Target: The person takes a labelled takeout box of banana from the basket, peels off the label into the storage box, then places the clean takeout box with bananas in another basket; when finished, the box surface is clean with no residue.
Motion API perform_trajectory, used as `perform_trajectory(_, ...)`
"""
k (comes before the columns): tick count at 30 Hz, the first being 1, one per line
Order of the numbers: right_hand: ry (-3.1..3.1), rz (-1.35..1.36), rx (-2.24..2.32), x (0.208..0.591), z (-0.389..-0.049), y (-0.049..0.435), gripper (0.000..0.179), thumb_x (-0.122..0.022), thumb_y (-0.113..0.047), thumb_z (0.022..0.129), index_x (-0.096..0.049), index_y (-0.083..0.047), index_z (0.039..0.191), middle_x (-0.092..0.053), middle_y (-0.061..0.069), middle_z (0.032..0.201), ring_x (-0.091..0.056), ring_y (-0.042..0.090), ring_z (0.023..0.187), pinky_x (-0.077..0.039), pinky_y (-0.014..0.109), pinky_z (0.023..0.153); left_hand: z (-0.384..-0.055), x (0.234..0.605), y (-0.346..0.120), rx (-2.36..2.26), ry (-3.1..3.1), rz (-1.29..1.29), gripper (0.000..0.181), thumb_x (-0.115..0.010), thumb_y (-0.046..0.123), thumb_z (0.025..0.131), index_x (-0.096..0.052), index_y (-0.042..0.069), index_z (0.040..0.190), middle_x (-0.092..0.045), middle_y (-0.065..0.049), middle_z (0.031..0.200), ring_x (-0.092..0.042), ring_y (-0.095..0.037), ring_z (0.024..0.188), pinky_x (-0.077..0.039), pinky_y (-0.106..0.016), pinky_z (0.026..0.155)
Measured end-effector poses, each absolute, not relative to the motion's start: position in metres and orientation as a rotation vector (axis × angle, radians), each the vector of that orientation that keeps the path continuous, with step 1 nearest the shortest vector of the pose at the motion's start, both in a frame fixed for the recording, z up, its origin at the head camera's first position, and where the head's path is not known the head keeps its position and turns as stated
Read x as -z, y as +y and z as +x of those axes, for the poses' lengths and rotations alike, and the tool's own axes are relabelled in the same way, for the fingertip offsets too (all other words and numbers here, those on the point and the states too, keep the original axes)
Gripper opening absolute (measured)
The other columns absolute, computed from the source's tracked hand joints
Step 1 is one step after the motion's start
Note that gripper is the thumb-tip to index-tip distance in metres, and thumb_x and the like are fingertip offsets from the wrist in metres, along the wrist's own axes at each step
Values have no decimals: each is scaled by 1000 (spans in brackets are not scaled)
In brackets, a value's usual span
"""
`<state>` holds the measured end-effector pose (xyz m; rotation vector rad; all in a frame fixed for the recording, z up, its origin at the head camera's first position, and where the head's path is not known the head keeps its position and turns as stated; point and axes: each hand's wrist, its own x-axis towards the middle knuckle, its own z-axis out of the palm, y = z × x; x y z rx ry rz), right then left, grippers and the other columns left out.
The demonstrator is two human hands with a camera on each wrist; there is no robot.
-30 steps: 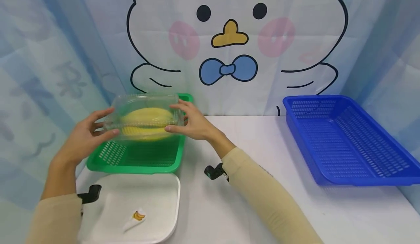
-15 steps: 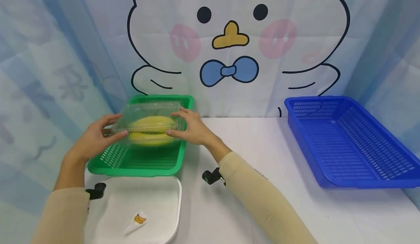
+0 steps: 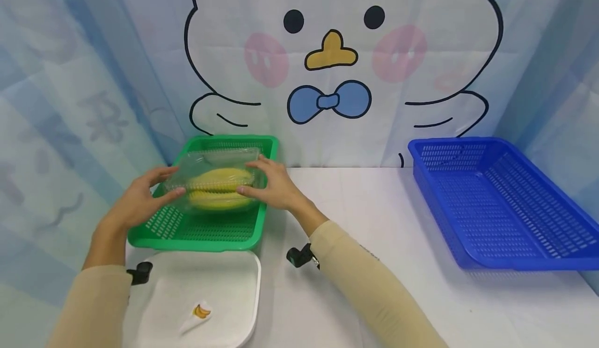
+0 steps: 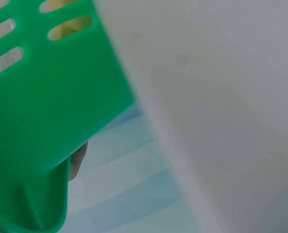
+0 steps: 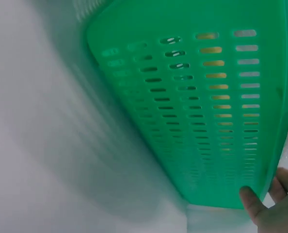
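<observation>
Both hands grip a clear plastic clamshell box [image 3: 198, 162] with yellow bananas [image 3: 220, 201] inside. My left hand [image 3: 135, 200] holds its left end, thumb on the near side. At the right end my right hand [image 3: 277, 184] pinches it between thumb and fingers. The box sits tilted within the upper part of a green basket [image 3: 201, 241]; whether it touches the basket's floor cannot be seen. Through the slots of the green basket [image 5: 202, 87], yellow shows in the right wrist view, with the right hand [image 5: 280, 206] by the rim. The basket's wall [image 4: 56, 97] hides most of the left hand in the left wrist view.
A white tray [image 3: 234, 285] stands in front of the green basket, with a small white piece bearing a banana picture [image 3: 200, 311] on it. On the right side of the white table [image 3: 337, 265] stands a blue basket [image 3: 491, 213]. Curtains hang behind and at both sides.
Both hands have lowered the clamshell box deeper into the green basket, shifting it slightly to the right. In the last half second the movement is small.
</observation>
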<state>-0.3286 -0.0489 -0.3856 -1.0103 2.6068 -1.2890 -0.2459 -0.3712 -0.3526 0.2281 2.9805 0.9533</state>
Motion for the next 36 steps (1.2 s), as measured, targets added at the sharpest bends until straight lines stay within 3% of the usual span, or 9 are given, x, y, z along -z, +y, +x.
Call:
perform_trajectory(12,2796,-924,1077,382,-319,-58,69,-73,-53,92,-52,-23,151,-19,10,170,-32,34,147,-38,53,115,-249,358,-370,-859,2996,259,74,-58,42,105,-30,-1,159,-32,-33,159,-29,-57,144,-27,-76,108)
perform_trajectory(23,2866,-917,795,382,-312,-61,66,-70,-54,94,-56,-19,148,-19,12,171,-26,35,148,-41,51,113,-245,366,-371,-824,2954,182,71,-56,45,106,-34,3,159,-23,-36,161,-21,-62,145,-23,-80,108)
perform_trajectory(30,2920,-980,455,381,-315,-58,63,-48,-66,101,-57,-27,148,-31,5,168,-32,31,146,-45,50,109,-241,372,-374,-960,2927,215,71,-58,42,105,-36,2,158,-20,-37,162,-15,-63,146,-19,-82,107)
perform_trajectory(36,2917,-958,311,373,-317,-58,59,-40,-65,104,-52,-32,152,-26,1,170,-31,28,146,-47,53,106,-246,373,-372,-874,3024,317,65,-59,35,106,-41,-4,154,-29,-40,157,-16,-63,146,-19,-80,109)
